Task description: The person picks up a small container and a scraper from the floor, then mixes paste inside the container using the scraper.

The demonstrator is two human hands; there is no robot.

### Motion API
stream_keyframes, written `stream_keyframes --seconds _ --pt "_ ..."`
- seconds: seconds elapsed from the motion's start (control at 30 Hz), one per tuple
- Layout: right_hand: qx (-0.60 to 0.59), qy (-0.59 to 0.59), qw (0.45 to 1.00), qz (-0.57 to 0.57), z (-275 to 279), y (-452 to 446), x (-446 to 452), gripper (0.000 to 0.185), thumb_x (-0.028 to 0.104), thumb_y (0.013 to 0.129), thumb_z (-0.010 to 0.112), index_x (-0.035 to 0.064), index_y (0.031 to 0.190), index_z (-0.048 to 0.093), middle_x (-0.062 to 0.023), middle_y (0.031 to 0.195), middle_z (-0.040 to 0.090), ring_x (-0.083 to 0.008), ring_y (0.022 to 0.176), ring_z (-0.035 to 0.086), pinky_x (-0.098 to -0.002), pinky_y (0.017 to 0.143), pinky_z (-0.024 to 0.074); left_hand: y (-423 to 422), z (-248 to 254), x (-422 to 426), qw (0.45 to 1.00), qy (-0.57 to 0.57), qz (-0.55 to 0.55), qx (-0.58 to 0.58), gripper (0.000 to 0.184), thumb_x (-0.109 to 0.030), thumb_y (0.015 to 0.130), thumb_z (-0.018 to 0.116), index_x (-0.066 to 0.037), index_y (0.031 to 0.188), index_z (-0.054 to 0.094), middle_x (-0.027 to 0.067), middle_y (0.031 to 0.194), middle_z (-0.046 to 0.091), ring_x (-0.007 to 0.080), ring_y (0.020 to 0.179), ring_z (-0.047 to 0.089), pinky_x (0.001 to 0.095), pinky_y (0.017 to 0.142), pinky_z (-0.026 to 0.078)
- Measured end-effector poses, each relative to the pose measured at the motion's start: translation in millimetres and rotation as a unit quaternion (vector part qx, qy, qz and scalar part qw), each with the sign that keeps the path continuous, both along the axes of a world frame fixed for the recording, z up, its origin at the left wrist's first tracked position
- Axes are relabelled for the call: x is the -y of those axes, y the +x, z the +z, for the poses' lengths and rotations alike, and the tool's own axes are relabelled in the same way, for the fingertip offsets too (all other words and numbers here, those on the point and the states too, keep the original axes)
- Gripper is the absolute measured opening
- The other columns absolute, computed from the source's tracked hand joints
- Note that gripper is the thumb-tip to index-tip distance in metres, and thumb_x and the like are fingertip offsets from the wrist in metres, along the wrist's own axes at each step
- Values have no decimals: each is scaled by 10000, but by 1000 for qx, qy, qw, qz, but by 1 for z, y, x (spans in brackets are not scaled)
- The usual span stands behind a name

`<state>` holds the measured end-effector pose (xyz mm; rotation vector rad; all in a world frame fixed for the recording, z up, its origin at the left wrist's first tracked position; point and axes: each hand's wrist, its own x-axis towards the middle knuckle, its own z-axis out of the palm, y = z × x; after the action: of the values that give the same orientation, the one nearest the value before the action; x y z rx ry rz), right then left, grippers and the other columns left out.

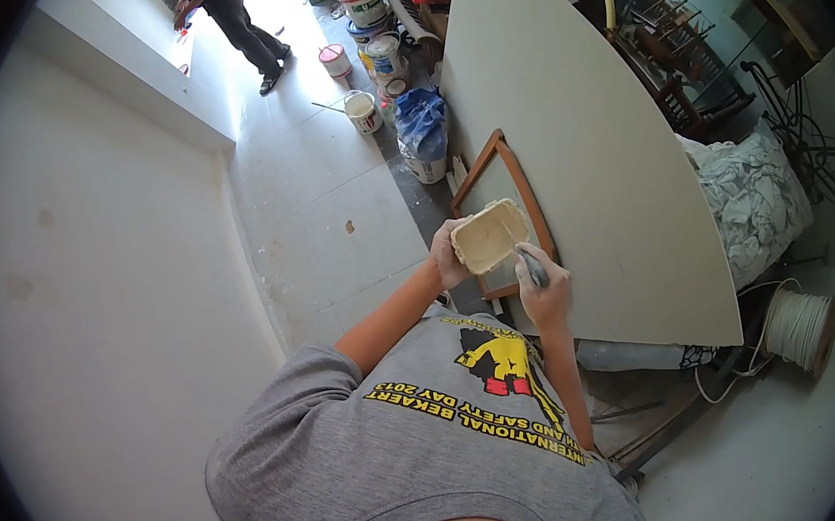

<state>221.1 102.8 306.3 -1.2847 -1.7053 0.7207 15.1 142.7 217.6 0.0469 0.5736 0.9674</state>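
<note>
My left hand [449, 254] is wrapped round the side of a cream-coloured tub [483, 240], which is tilted so that its pale, paste-smeared inside shows. In my right hand [547, 291] is a tool with a dark grey handle [534, 268]; its far end reaches into the right part of the tub. Both hands have whitish smears on them. Beneath the tub, a brown wooden frame [528, 193] leans against a large pale board [587, 166].
A person [226, 6] stands by the wall at the upper left. Paint buckets [361, 111] and a bucket with blue plastic [421, 123] stand on the floor. A cable spool [801, 330], a stuffed pale bag [753, 200] and stacked furniture [674, 54] are at the right.
</note>
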Motion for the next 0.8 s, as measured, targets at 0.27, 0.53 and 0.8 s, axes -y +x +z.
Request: stream_keyframes --seconds 0.27,0.53,0.8 --pt "-217 -288 931 52 -8 37 4 330 218 926 759 18 1183 702 -43 774 684 -76 571 639 -221 478 515 32 -17 12 1000 -4 5 0 512 -414 997 419 -108 1381 566 95 1332 633 251 1185 631 456 1006 517" --pt "-9 57 997 45 -8 70 23 289 168 856 764 -1 1086 716 -160 857 739 -249 682 732 -346 624 555 77 -15 32 996 32 62 49 509 -387 1002 407 -92 1392 549 100 1359 615 266 1221 611 463 1065 486" --pt "-35 19 999 32 -9 87 41 232 157 818 744 36 1015 727 -174 841 727 -317 745 728 -362 677 563 99 12 43 994 34 64 82 523 -351 992 400 -64 1414 518 141 1362 600 300 1250 588 470 1095 462"
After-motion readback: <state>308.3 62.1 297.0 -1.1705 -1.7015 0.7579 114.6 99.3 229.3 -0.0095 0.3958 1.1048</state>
